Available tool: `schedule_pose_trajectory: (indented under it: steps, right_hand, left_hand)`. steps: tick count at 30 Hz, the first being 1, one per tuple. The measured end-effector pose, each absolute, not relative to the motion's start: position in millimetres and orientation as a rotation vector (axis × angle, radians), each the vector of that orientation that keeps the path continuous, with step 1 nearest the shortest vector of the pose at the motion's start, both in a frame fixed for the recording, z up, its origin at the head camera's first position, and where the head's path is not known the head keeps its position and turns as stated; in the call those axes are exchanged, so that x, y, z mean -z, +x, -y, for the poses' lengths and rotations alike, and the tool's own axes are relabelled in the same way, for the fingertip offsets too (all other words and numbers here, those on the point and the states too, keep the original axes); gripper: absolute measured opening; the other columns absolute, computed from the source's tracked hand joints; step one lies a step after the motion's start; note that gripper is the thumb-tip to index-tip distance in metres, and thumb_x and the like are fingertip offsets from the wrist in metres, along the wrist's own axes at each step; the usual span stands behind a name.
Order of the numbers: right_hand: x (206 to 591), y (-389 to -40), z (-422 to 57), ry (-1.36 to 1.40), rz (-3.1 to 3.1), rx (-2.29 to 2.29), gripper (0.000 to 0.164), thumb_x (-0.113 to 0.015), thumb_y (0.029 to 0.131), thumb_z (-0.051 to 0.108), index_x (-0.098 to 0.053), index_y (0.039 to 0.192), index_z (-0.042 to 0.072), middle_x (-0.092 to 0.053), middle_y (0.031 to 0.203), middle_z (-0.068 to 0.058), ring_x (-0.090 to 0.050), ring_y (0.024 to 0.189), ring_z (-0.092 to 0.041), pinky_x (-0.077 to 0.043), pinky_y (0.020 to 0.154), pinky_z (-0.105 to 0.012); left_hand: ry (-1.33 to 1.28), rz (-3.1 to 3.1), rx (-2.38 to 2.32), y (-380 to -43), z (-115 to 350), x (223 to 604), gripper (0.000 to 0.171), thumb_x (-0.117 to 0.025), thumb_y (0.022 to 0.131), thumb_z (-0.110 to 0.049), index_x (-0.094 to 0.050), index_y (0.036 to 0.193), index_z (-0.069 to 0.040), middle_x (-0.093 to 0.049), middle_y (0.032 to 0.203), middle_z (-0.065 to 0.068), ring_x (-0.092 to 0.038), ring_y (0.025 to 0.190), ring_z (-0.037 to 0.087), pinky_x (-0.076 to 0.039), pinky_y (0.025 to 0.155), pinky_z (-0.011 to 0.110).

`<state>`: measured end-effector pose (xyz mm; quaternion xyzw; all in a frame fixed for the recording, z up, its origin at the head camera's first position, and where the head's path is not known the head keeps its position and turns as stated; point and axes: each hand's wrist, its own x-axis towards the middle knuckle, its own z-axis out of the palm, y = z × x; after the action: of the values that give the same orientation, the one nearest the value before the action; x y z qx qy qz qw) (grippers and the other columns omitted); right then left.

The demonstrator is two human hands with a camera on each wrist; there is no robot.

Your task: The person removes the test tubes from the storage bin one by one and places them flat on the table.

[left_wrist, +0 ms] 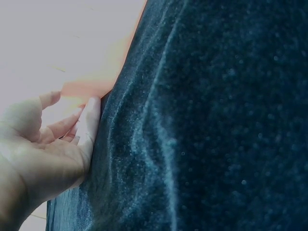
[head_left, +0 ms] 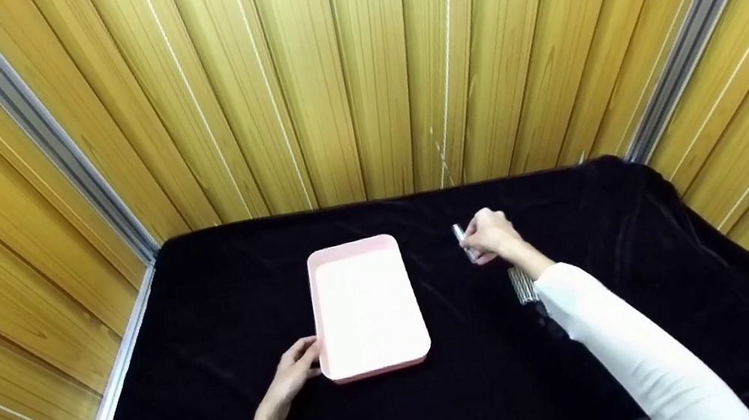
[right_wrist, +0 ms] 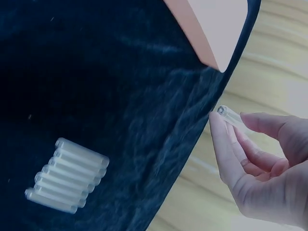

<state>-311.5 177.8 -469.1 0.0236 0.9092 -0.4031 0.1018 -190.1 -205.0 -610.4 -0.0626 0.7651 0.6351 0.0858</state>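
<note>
A shallow pink tray point(head_left: 370, 309) with a pale inside lies on the black cloth. My left hand point(head_left: 294, 368) holds its left side near the lower corner; in the left wrist view the fingers and thumb meet the pink edge point(left_wrist: 84, 90). To the right of the tray, my right hand point(head_left: 492, 232) pinches a small clear glass tube point(right_wrist: 231, 115) between thumb and fingers, one end sticking out past the fingertips. Several similar glass tubes point(right_wrist: 70, 175) lie side by side in a row on the cloth, partly covered by the right forearm in the head view.
Black velvety cloth point(head_left: 221, 296) with some folds covers the table. Yellow wood-look walls point(head_left: 351, 69) rise behind it and on both sides, with grey metal posts point(head_left: 57, 134) in the corners.
</note>
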Motion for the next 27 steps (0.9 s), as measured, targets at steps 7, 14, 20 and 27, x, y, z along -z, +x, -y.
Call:
schedule_pose_trajectory:
  steps: [7, 14, 20, 27]
  right_hand:
    - [464, -312, -204, 0.105, -2.700, 1.165, 0.016, -0.068, 0.088, 0.000, -0.071, 0.099, -0.010, -0.073, 0.070, -0.011, -0.067, 0.050, -0.009, -0.061, 0.055, -0.027]
    - [462, -314, -226, 0.133, -2.756, 1.098, 0.016, -0.070, 0.088, 0.002, -0.071, 0.099, -0.009, -0.068, 0.061, -0.003, -0.063, 0.045, -0.005, -0.060, 0.053, -0.026]
    - [459, -311, -240, 0.138, -2.780, 1.075, 0.015, -0.070, 0.087, 0.003, -0.071, 0.097, -0.008, -0.069, 0.061, -0.002, -0.064, 0.045, -0.005, -0.060, 0.053, -0.026]
    - [458, -307, -262, 0.180, -2.720, 1.162, 0.019, -0.069, 0.089, 0.001, -0.069, 0.102, -0.012, -0.070, 0.064, -0.005, -0.066, 0.049, -0.006, -0.061, 0.055, -0.027]
  left_hand:
    - [-0.192, -2.279, -1.908, -186, 208, 613, 0.042, -0.053, 0.107, -0.023, -0.057, 0.133, 0.010, -0.069, 0.116, 0.018, -0.066, 0.098, 0.016, -0.058, 0.083, 0.030]
    - [-0.217, -2.287, -1.925, -186, 209, 609, 0.040, -0.056, 0.106, -0.021, -0.058, 0.132, 0.010, -0.069, 0.114, 0.019, -0.065, 0.096, 0.016, -0.058, 0.082, 0.029]
    - [-0.202, -2.293, -1.917, -187, 209, 611, 0.042, -0.054, 0.107, -0.023, -0.057, 0.132, 0.010, -0.068, 0.117, 0.020, -0.065, 0.099, 0.017, -0.058, 0.084, 0.031]
    - [-0.195, -2.309, -1.900, -186, 209, 611, 0.043, -0.054, 0.107, -0.026, -0.058, 0.132, 0.008, -0.069, 0.118, 0.018, -0.065, 0.101, 0.017, -0.058, 0.086, 0.033]
